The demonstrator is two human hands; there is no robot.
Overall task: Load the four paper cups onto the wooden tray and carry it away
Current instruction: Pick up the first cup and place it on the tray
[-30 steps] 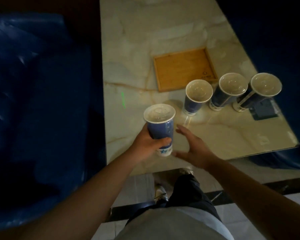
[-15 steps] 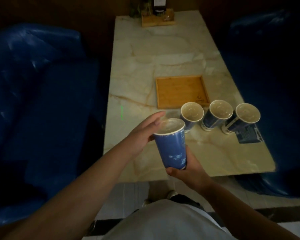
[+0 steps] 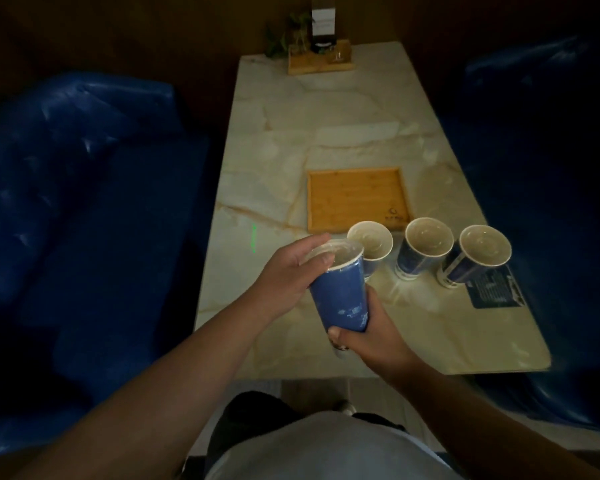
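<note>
A blue paper cup [image 3: 342, 296] with a pale rim is held above the near part of the marble table [image 3: 291, 161]. My left hand [image 3: 288, 275] grips its rim from the left, thumb over the lip. My right hand [image 3: 368, 327] cups its base from below. Three more blue cups stand in a row on the table: the left cup [image 3: 370, 244] partly behind the held one, the middle cup [image 3: 425, 247], and the right cup [image 3: 477, 259]. The square wooden tray [image 3: 357, 199] lies just beyond them with nothing on it.
A dark printed card [image 3: 496, 289] lies under the right cup. At the table's far end stands a small wooden stand [image 3: 321, 62] with a sign and a plant. Blue padded seats [image 3: 84, 202] flank the table on both sides.
The cup has been lifted off the table's near edge. My right hand moved under its base and my left hand shifted from its side to its rim. The camera view has pulled back.
</note>
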